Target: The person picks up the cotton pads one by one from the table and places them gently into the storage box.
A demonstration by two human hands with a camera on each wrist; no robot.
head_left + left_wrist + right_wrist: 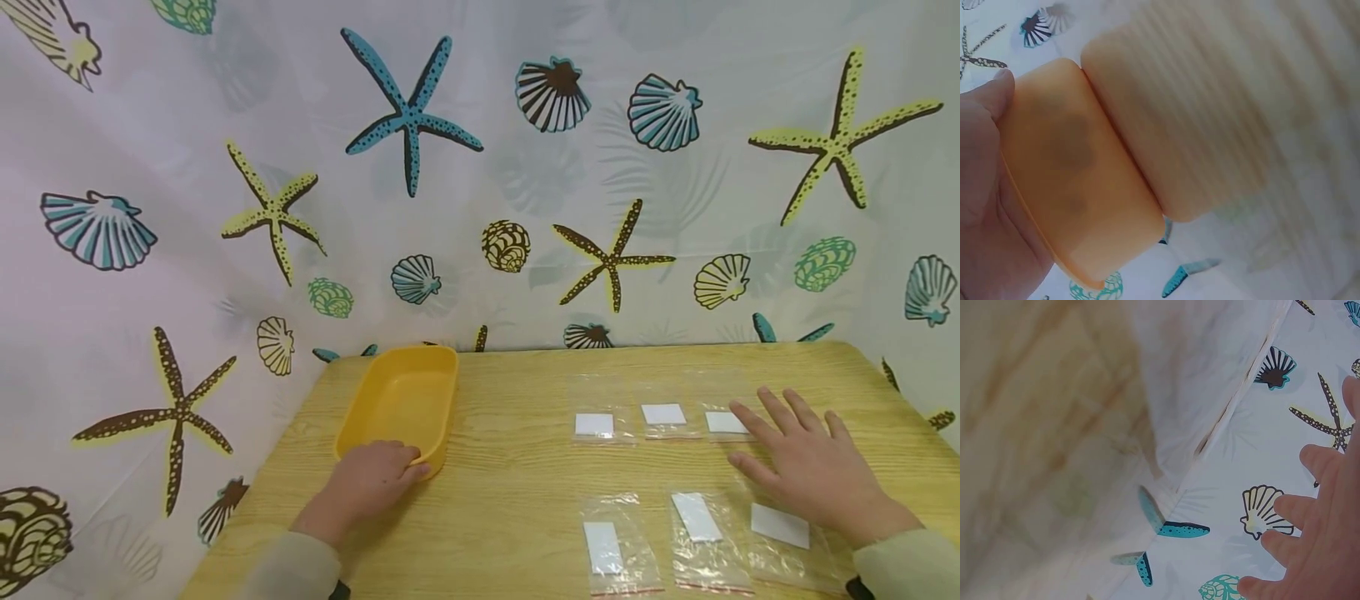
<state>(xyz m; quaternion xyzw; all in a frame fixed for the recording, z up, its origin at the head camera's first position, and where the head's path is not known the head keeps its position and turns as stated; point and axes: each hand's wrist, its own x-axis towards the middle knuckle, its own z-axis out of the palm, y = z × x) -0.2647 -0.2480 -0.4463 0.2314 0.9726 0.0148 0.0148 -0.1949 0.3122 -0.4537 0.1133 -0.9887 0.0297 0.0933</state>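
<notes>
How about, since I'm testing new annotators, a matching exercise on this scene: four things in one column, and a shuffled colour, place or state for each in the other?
Things:
1. Tub
2. Bags
3. Left hand
4. Right hand

Descriptions:
A. Fingers spread, holding nothing
B. Clear, laid out in two rows
C. Gripping the tub's near end
D. Orange-yellow, open-topped

Pairs: 1-D, 2-B, 3-C, 4-A

A pale sheet (465, 221) printed with a large blue starfish (411, 118), yellow starfish (837, 146), brown starfish (611, 261) and striped shells (663, 112) hung behind and to both sides of a round-cornered, yellowish wood-grain table (510, 500).
</notes>
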